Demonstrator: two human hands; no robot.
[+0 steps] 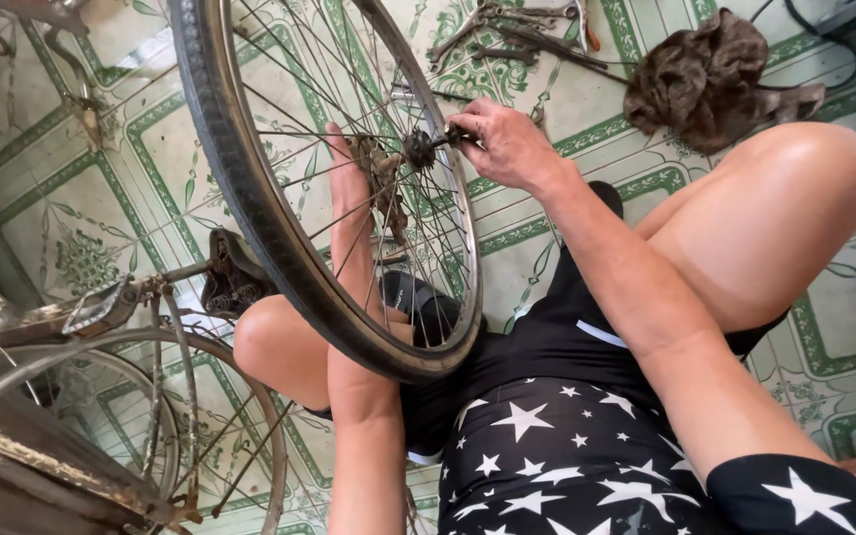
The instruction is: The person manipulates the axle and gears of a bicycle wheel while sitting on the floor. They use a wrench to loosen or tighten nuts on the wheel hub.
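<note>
Wheel was the thing in work in the head view: it stood upright between the person's knees, already out of the bike frame, with its tyre still on the rim. So, as I judged, the removal was done and the work at the hub was in progress; how much of it was left I could not tell from this picture.

The right hand was at the near side of the hub. Its fingers were closed around a small dark part on the axle end, perhaps a nut or a small tool, too small to name for sure. The left hand reached from below, behind the spokes. Its palm lay flat and its fingers were stretched up beside the rusty sprocket, so it steadied the wheel but grasped nothing, as far as the spokes let me see. The hub was therefore between both hands, touching the right one and just beside the left one.

On the tiled floor, tools lay well apart above the wheel, and a dark rag lay near the right knee. The old bike frame with a pedal stood at the left.
</note>
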